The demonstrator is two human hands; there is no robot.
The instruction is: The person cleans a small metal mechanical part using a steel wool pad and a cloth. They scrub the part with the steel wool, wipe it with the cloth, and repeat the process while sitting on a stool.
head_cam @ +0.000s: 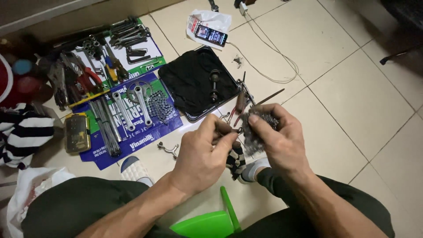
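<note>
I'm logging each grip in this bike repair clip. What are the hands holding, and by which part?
The right hand cups a grey, greasy sprocket cluster around its outer edge. The left hand pinches a small part at its centre; what exactly cannot be told.

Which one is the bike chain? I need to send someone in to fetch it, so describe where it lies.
Find the blue flattened carton spread on the tiled floor, left of the black tray. Near its right edge, beside two silver crank arms, lies the chain. It is the only coiled heap of small dark links; its neighbours are straight bars and spokes.
</note>
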